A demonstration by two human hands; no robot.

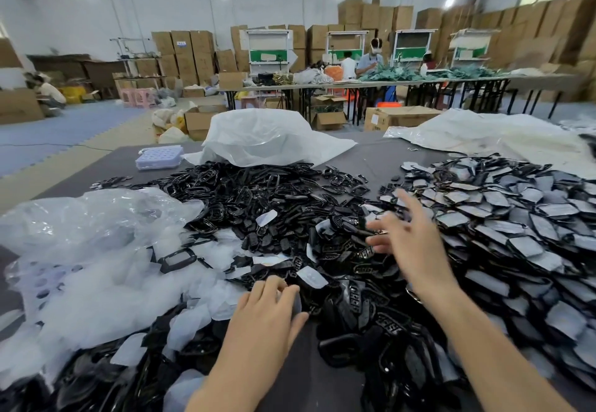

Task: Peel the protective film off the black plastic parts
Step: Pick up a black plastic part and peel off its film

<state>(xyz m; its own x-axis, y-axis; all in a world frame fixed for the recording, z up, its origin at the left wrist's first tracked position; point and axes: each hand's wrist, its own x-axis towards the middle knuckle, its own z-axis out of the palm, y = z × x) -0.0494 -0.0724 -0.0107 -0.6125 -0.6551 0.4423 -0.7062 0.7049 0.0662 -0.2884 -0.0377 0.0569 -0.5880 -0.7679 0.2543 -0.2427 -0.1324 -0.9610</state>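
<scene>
A heap of bare black plastic parts (258, 198) fills the middle of the grey table (371, 156). To the right lies a heap of black parts with pale film on them (516, 234). Peeled white films (106, 285) are piled at the left. My left hand (267, 311) is low in the centre with curled fingers, and it pinches a small grey film-covered piece (295, 300) between thumb and fingers. Blurred, my right hand (409, 240) hovers with spread fingers over the border between the two heaps and holds nothing.
A crumpled clear plastic bag (80, 221) lies at the left. A white sack (258, 137) and a small lidded plastic box (159, 156) sit at the table's far side, more white sheeting (483, 134) at the far right. People work at distant tables among stacked cartons.
</scene>
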